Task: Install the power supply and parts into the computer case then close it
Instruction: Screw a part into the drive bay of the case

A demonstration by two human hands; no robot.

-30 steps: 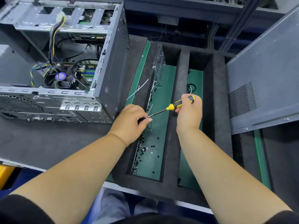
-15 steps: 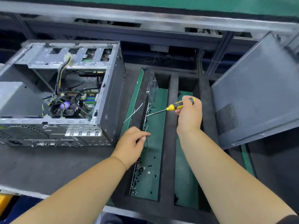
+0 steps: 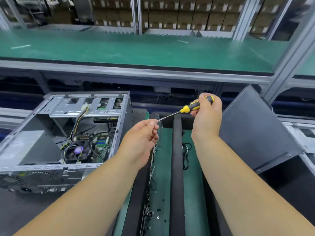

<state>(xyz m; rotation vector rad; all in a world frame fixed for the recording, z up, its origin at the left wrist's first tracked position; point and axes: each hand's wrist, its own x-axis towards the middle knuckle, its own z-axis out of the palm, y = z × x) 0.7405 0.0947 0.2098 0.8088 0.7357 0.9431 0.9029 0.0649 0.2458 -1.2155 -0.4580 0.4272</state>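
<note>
The right hand (image 3: 205, 116) grips a yellow-and-black-handled screwdriver (image 3: 196, 105); the left hand (image 3: 142, 138) pinches something small at its metal tip, above the black foam tray (image 3: 177, 167); the open grey steel computer case (image 3: 68, 142) lies at the counter's left edge.

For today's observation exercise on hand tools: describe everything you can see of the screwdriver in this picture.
The screwdriver has a thick grey-black handle with yellow bands, one forming a collar at the shaft, and a thin, shiny metal shaft. It is held in the air above the tray, slanting down from upper right to lower left. The right hand grips the handle; the left hand pinches at the tip, which its fingertips hide. Whether a screw sits there cannot be told.
</note>
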